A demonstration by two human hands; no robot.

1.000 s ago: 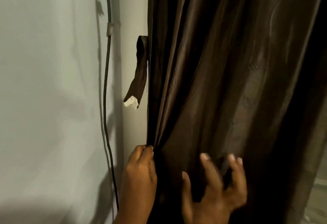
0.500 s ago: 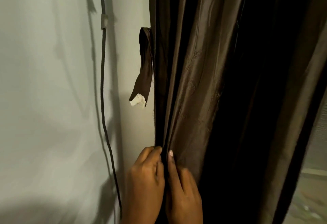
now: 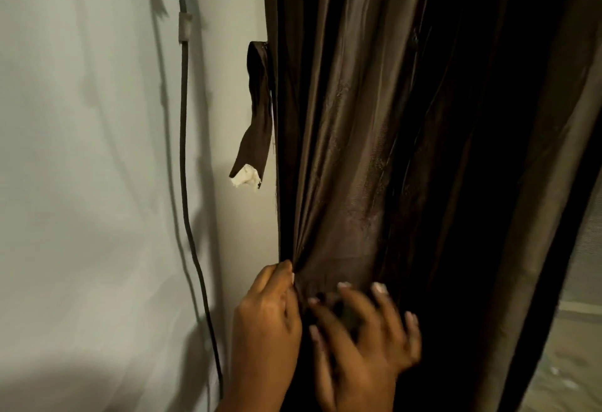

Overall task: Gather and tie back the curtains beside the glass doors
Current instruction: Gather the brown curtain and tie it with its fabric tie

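I see a dark brown, shiny fabric curtain (image 3: 374, 151) hanging in long folds on the right side of the view, next to a pale grey-green wall (image 3: 81, 151). My left hand (image 3: 265, 323) pinches the left edge of the curtain; the folds of the fabric run together at its fingertips. My right hand (image 3: 365, 346) is just beside it, to the right, with the fingers spread apart and a little bent, lying against the front of the curtain. This hand is blurred, so I cannot tell if it presses the fabric or only touches it. Above the hands, a dark brown fabric tie-back strap (image 3: 257, 112) with a white torn end hangs loose on the wall, touching the curtain's edge at its top. A thin dark cable (image 3: 184, 167) runs down the wall to the left of the strap, fixed by a small clip (image 3: 184, 29).
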